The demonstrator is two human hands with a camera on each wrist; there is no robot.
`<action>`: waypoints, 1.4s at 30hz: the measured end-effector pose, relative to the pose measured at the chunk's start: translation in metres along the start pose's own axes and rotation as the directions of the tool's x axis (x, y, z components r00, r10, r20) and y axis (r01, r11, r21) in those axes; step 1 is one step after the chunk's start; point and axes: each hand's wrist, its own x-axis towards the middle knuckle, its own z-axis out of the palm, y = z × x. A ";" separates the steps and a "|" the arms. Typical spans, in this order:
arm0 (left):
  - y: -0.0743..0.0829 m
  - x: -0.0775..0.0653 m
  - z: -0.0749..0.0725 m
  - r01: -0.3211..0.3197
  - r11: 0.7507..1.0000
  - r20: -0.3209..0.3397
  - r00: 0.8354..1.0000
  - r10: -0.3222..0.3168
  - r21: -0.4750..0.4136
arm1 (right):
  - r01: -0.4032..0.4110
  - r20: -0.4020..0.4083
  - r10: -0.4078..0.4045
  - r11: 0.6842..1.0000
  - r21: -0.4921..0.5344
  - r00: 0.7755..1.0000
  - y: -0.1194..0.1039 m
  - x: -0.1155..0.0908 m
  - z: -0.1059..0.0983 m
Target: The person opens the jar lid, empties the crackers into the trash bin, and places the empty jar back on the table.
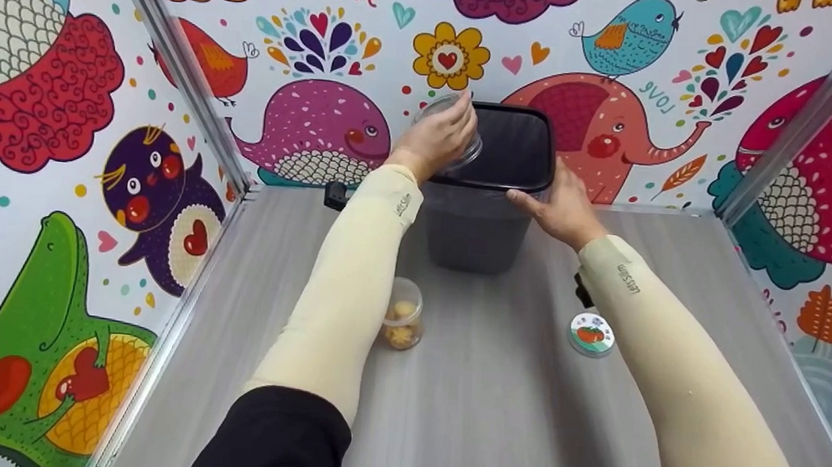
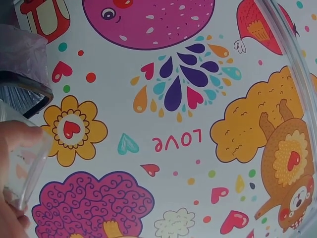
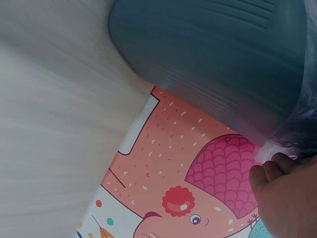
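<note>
A dark grey trash bin (image 1: 476, 231), lined with a black plastic bag (image 1: 510, 144), stands at the back of the table. My left hand (image 1: 438, 134) grips a clear plastic container (image 1: 474, 152) at the bin's left rim. The container appears tilted, and whether anything is inside I cannot tell. In the left wrist view the container (image 2: 32, 163) is partly cut off beside the bin's rim (image 2: 29, 84). With thumb in front and fingers behind, my right hand (image 1: 567, 208) holds the bin's right rim. Its fingertips (image 3: 275, 166) touch the bag's edge in the right wrist view.
A small clear jar (image 1: 404, 315) with yellowish snacks stands beside my left forearm. A round printed lid (image 1: 591, 335) lies by my right forearm. Patterned wall panels with metal posts (image 1: 195, 86) enclose the grey table (image 1: 460, 418) at the back and sides.
</note>
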 end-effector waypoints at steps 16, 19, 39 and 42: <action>0.017 -0.034 0.010 0.587 0.456 0.241 0.752 -0.614 -0.669 | -0.006 0.012 0.006 1.000 -0.001 1.000 -0.002 0.000 -0.001; 0.032 -0.044 0.010 0.616 0.252 0.290 0.642 -0.710 -0.746 | -0.009 0.012 0.009 1.000 -0.002 1.000 -0.002 0.000 -0.001; 0.160 -0.117 -0.105 0.219 -0.584 0.614 0.435 -0.658 -0.782 | 0.025 -0.016 -0.025 1.000 0.003 1.000 0.000 -0.002 0.001; 0.194 -0.125 -0.125 0.212 -0.571 0.590 0.504 -0.631 -0.793 | 0.028 -0.013 -0.028 1.000 0.005 1.000 -0.001 -0.002 -0.002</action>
